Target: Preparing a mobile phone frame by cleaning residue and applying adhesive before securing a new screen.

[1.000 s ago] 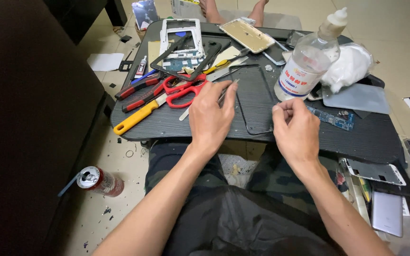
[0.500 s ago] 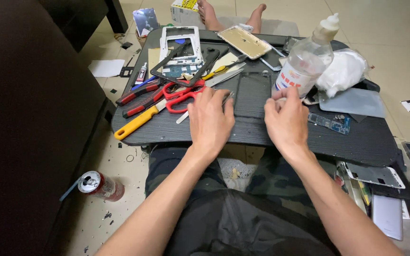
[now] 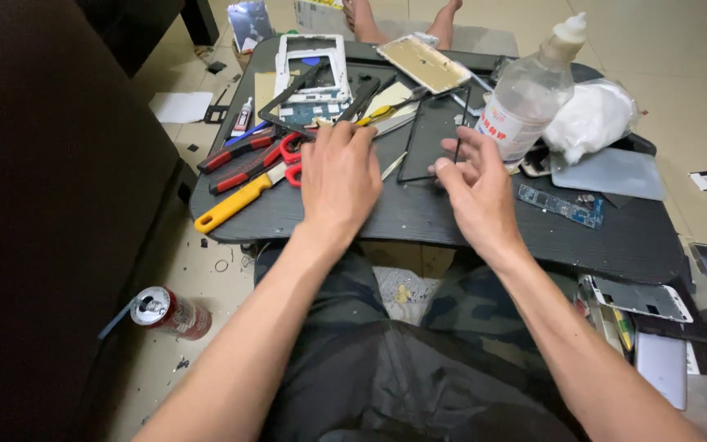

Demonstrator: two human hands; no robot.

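Note:
My left hand [image 3: 339, 176] lies palm down on the black low table [image 3: 419, 217], holding nothing. Its fingertips reach the red-handled scissors [image 3: 288, 155] and a thin metal tool [image 3: 393, 166]. My right hand [image 3: 475, 187] has its fingers spread at the right edge of a dark glass panel [image 3: 429, 131]. The thumb is on the panel's near corner and the fingers are behind its edge, gripping it. A clear plastic bottle [image 3: 525, 102] with a white nozzle stands just right of the panel.
Red-handled pliers [image 3: 235, 151] and a yellow-handled tool [image 3: 231, 206] lie left. A white phone frame [image 3: 312, 61], a gold back cover [image 3: 423, 61], white cloth [image 3: 591, 119] and a blue circuit board [image 3: 562, 205] crowd the table. A drink can [image 3: 169, 311] lies on the floor. Another person's bare feet [image 3: 370, 16] are beyond the table.
Both hands have moved forward over the table. My left hand has flattened near the scissors and my right hand has opened out and taken the panel's edge.

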